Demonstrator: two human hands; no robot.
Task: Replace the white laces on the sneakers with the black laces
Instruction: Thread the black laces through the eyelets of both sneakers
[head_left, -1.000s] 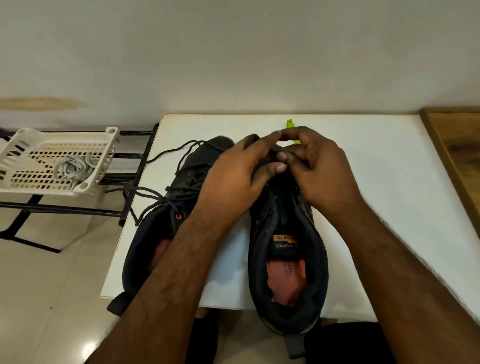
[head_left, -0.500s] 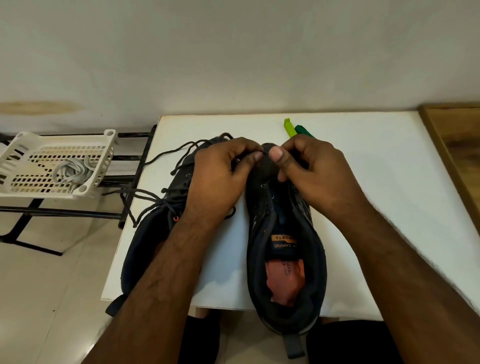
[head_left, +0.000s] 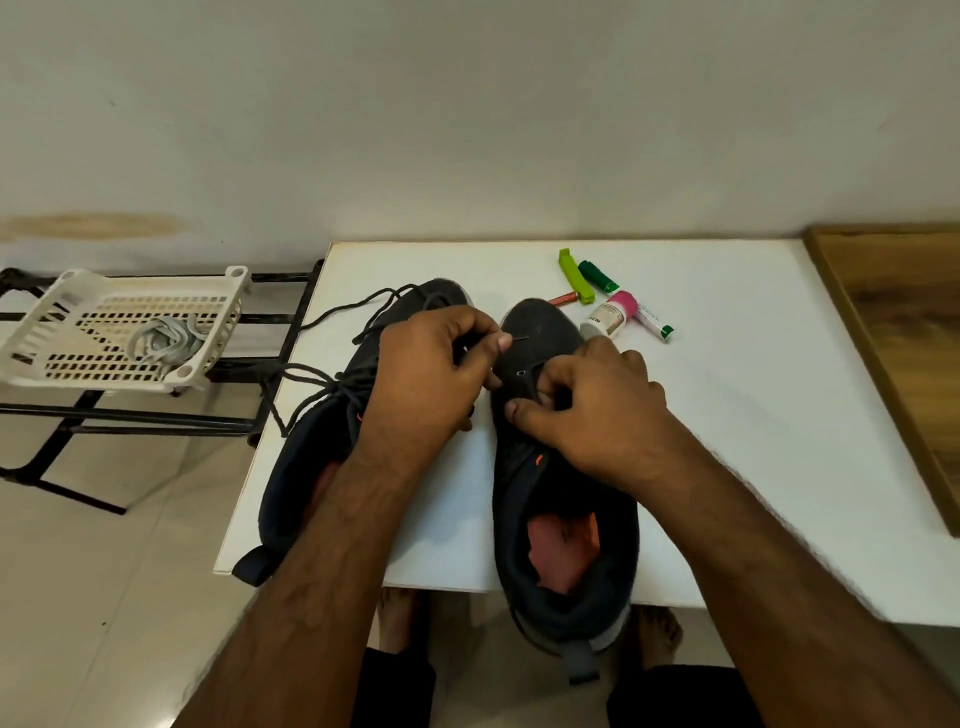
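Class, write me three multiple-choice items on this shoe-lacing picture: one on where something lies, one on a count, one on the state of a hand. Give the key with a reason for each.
1. Where do the pale removed laces lie?
A. in the white basket
B. on the white table
C. inside the right sneaker

2. How many sneakers are on the table?
A. one
B. two
C. three

3. What is the left hand doing?
A. lying flat on the table
B. pinching the black lace tip
C. holding the pink-capped bottle

Key: 1 A, the pale bundle sits in the basket left of the table. 2 B, the left sneaker lies beside the right one. 3 B, the tip pokes out between thumb and forefinger.
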